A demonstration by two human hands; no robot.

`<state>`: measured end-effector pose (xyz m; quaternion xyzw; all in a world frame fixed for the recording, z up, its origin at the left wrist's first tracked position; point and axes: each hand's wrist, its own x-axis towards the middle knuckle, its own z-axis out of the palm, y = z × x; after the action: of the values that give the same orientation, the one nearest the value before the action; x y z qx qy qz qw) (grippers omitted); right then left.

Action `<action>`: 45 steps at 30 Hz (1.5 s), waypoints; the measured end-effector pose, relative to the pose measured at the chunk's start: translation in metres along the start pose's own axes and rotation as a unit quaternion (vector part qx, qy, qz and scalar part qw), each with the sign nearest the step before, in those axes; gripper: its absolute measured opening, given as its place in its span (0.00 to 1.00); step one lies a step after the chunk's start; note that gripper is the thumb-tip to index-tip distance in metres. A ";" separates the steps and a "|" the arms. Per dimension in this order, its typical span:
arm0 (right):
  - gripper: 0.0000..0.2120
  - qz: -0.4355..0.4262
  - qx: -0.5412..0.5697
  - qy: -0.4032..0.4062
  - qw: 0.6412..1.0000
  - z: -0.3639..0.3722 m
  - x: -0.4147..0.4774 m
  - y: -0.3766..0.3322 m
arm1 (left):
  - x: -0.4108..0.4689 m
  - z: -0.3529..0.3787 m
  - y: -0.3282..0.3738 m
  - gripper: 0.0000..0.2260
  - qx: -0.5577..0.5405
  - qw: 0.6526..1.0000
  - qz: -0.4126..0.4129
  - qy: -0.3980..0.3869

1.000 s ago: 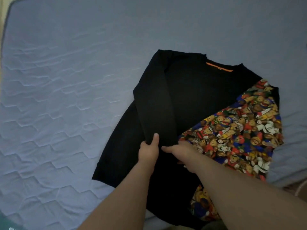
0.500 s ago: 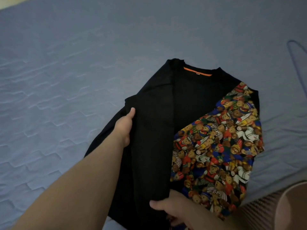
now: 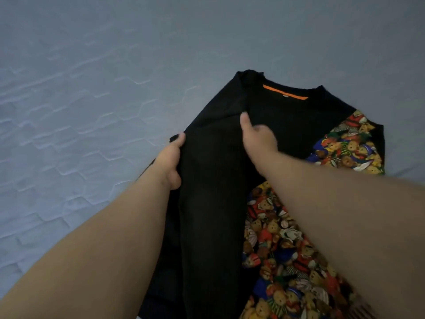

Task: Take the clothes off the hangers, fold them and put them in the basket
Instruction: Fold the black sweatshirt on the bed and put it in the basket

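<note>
Folding a black sweatshirt (image 3: 207, 222) whose teddy-bear print sleeve (image 3: 282, 261) lies across its near half, the left grip (image 3: 170, 157) clutches the doubled left edge while the right grip (image 3: 257, 139) pinches cloth mid-chest, apparently to hold the fold line straight. The garment runs from under both grips to its orange-taped collar (image 3: 285, 93) just beyond, flat on the blue quilted bed (image 3: 92, 88).

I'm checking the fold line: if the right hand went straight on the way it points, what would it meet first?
Probably the folded shoulder of the black shirt, right ahead of the right hand; past that, the blue quilted cover.
</note>
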<state>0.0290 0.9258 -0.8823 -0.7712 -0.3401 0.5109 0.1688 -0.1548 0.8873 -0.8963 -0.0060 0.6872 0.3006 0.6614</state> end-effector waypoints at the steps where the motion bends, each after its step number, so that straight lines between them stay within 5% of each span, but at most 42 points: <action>1: 0.29 0.030 0.035 -0.018 0.999 0.004 0.012 -0.014 | -0.003 0.002 -0.004 0.21 0.006 1.000 -0.019 -0.021; 8: 0.32 0.064 0.147 -0.062 0.985 0.010 0.043 -0.051 | -0.003 -0.004 -0.019 0.16 0.069 0.993 -0.064 -0.067; 13: 0.23 0.015 0.191 -0.142 0.971 0.017 0.053 -0.076 | 0.021 -0.007 0.010 0.26 -0.214 0.975 0.020 -0.061; 17: 0.13 0.062 0.107 -0.228 0.966 0.029 0.056 -0.082 | 0.046 -0.019 0.029 0.26 -0.254 0.966 0.052 -0.001; 20: 0.15 0.071 0.027 -0.199 0.977 0.042 0.063 -0.088 | 0.058 -0.026 0.024 0.22 -0.196 0.979 0.029 0.047; 25: 0.25 -0.058 0.038 -0.148 0.987 0.083 0.076 -0.121 | 0.072 -0.035 0.033 0.14 -0.240 0.967 0.069 0.051; 30: 0.24 -0.072 0.030 -0.177 0.981 0.102 0.087 -0.121 | 0.095 -0.047 0.023 0.16 -0.256 0.961 0.101 0.010; 35: 0.14 -0.091 -0.003 -0.084 0.992 0.109 0.101 -0.118 | 0.108 -0.043 0.006 0.16 -0.219 0.965 0.127 0.067; 40: 0.15 -0.201 -0.110 -0.028 0.973 0.122 0.118 -0.117 | 0.122 -0.041 0.002 0.11 -0.173 0.967 0.158 0.103; 45: 0.17 -0.208 -0.020 -0.003 0.978 0.123 0.116 -0.078 | 0.123 -0.042 0.002 0.13 -0.158 0.968 0.170 0.096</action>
<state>-0.0811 1.0517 -0.9653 -0.6853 -0.5037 0.4599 0.2551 -0.2092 0.9185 -1.0097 -0.0218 0.6823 0.5113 0.5220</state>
